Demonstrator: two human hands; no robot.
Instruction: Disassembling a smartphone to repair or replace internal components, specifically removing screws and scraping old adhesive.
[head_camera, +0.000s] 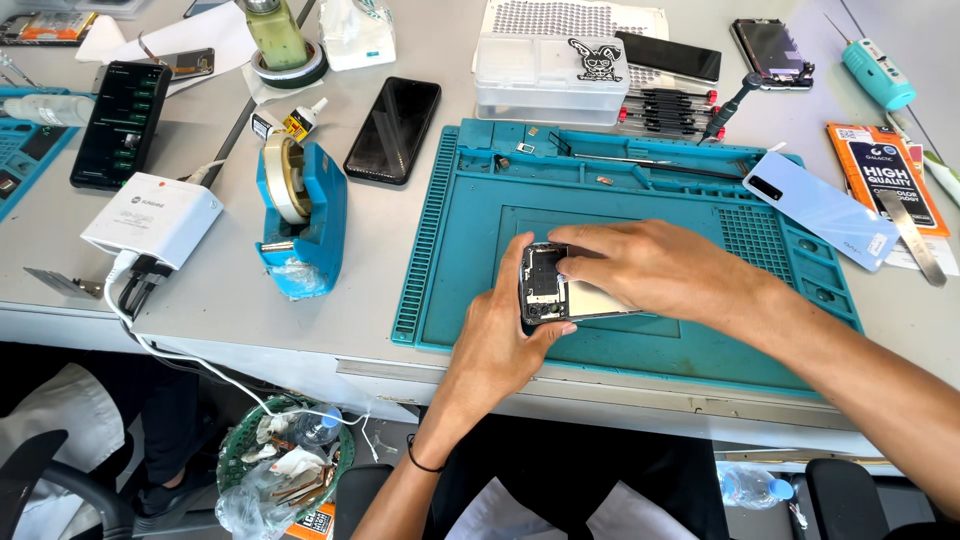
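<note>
Lying on the teal mat (700, 345), the opened phone (548, 285) is clamped between both hands, left (500, 335) and right (650, 265).

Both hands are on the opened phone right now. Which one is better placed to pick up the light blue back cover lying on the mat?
Probably the right hand: the light blue back cover lies on its side, at the mat's right edge. The left hand grips the opened phone from the left and steadies it.
</note>
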